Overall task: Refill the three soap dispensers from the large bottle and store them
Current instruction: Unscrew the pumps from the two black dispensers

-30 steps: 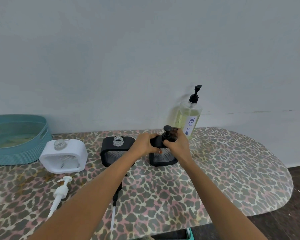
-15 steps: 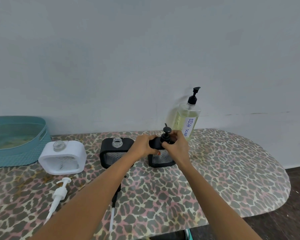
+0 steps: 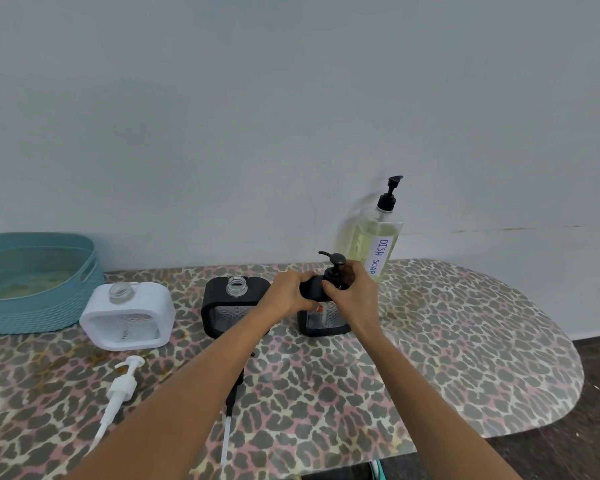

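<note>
Three squat soap dispensers stand in a row on the leopard-print table (image 3: 447,341). The white dispenser (image 3: 129,315) at the left and the middle black dispenser (image 3: 234,306) have bare glass necks with no pumps. My left hand (image 3: 286,296) grips the top left of the right black dispenser (image 3: 323,320). My right hand (image 3: 354,292) curls round the collar of its black pump (image 3: 335,263), whose spout points left. The large bottle (image 3: 374,240), labelled "DISH SOAP" and holding yellowish liquid, stands behind them against the wall.
A teal woven basket (image 3: 32,306) sits at the far left of the table. A white pump (image 3: 120,391) lies on the table in front of the white dispenser. A black pump (image 3: 231,407) with a white tube lies partly under my left forearm.
The pump head on the right black dispenser has turned, its spout now pointing left. My right hand has shifted round the collar; my left hand keeps its hold on the body.
</note>
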A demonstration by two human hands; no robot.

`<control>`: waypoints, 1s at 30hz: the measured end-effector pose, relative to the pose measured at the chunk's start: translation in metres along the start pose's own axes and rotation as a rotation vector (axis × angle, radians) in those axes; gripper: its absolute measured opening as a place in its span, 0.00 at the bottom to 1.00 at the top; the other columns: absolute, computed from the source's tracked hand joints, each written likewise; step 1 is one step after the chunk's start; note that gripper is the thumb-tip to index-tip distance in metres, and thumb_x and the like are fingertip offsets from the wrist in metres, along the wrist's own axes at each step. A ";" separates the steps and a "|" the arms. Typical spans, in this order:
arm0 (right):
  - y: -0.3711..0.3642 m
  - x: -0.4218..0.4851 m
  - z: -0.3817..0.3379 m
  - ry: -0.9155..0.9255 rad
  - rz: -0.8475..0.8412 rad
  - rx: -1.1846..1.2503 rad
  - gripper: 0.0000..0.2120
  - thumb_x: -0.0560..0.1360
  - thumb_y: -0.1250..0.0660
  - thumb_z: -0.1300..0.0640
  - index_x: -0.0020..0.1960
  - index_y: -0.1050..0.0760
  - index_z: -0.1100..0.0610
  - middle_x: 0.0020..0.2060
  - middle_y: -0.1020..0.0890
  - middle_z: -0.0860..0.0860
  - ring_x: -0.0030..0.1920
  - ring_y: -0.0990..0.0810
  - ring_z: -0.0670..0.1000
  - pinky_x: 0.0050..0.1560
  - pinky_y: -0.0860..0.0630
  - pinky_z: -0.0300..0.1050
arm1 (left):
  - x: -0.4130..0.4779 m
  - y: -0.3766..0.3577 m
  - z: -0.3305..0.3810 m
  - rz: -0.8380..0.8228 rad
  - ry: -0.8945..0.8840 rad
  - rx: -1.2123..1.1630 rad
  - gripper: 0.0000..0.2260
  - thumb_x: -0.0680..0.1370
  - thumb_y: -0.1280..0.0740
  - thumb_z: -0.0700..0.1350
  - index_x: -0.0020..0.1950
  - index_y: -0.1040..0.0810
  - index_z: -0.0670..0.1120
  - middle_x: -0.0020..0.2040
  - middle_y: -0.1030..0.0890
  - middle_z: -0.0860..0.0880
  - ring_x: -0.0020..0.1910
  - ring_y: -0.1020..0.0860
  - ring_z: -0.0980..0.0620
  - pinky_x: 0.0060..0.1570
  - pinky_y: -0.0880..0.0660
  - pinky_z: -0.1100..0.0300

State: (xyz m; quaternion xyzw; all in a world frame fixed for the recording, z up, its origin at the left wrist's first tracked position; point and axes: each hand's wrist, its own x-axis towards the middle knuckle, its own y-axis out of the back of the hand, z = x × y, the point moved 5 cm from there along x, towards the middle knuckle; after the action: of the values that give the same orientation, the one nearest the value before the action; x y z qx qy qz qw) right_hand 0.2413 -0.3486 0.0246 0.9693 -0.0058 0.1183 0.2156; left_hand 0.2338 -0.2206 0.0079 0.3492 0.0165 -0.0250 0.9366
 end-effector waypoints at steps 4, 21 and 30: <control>0.009 0.004 -0.013 0.047 0.008 0.049 0.16 0.70 0.30 0.65 0.57 0.26 0.62 0.42 0.23 0.47 0.43 0.25 0.43 0.39 0.33 0.19 | 0.000 -0.001 -0.002 -0.011 0.004 0.009 0.29 0.67 0.26 0.40 0.67 0.29 0.42 0.59 0.21 0.43 0.58 0.23 0.47 0.60 0.28 0.56; 0.071 0.013 -0.074 0.160 0.049 0.181 0.16 0.70 0.28 0.62 0.57 0.24 0.59 0.42 0.20 0.46 0.45 0.21 0.43 0.47 0.26 0.25 | 0.000 -0.002 0.004 -0.041 0.029 0.078 0.31 0.68 0.26 0.42 0.69 0.32 0.43 0.63 0.23 0.45 0.62 0.25 0.48 0.61 0.32 0.60; 0.064 -0.023 -0.026 -0.036 -0.134 0.017 0.17 0.68 0.26 0.56 0.54 0.22 0.61 0.46 0.16 0.53 0.47 0.18 0.49 0.46 0.22 0.38 | -0.005 -0.002 0.003 0.001 0.016 0.061 0.31 0.67 0.25 0.44 0.68 0.31 0.43 0.63 0.24 0.44 0.63 0.26 0.46 0.61 0.32 0.58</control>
State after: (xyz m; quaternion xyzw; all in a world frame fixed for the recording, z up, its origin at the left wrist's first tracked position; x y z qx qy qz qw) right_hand 0.2089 -0.3968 0.0693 0.9712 0.0565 0.0863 0.2148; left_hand 0.2289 -0.2235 0.0088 0.3777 0.0228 -0.0221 0.9254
